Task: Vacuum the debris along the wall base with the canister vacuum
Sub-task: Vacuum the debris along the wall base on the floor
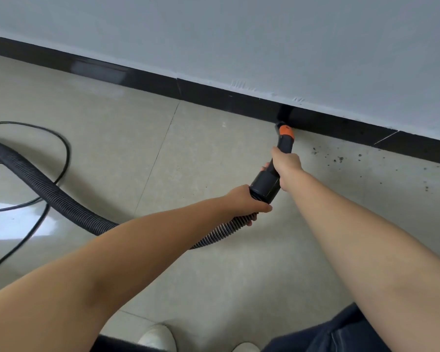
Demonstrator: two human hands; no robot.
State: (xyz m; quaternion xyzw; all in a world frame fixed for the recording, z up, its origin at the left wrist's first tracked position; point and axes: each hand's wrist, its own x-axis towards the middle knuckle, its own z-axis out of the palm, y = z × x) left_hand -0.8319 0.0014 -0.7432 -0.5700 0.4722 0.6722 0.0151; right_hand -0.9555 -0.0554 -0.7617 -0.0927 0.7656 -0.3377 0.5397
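I am looking down at a pale wall [264, 34] meeting a beige tiled floor [214, 275], with a black baseboard [214, 97] running diagonally between them from upper left to lower right. A ribbed black hose [36, 179] is curving in from the left across the floor, and a thin black cord [64, 146] is looping beside it. Both my bare forearms are reaching forward from the bottom of the view.

My left hand [247, 199] is wrapping around the hose just behind its smooth black cuff [264, 185], fingers curled under it. My right hand [286, 161] is gripping the black wand [285, 143] further forward, fingers closed round it. The wand's orange collar [287, 132] is sitting right at the wall base, and the nozzle tip appears to be touching the baseboard, though black against black makes that hard to confirm.

Dark specks of debris [338, 158] are lying scattered on the floor along the baseboard to the right of the nozzle, near it but not yet under it. The stretch to the left is looking clean.

I judge that I am midway through the sweep along the wall. The next move calls for sliding the nozzle rightward along the baseboard, keeping it low, while my left hand is feeding hose slack.
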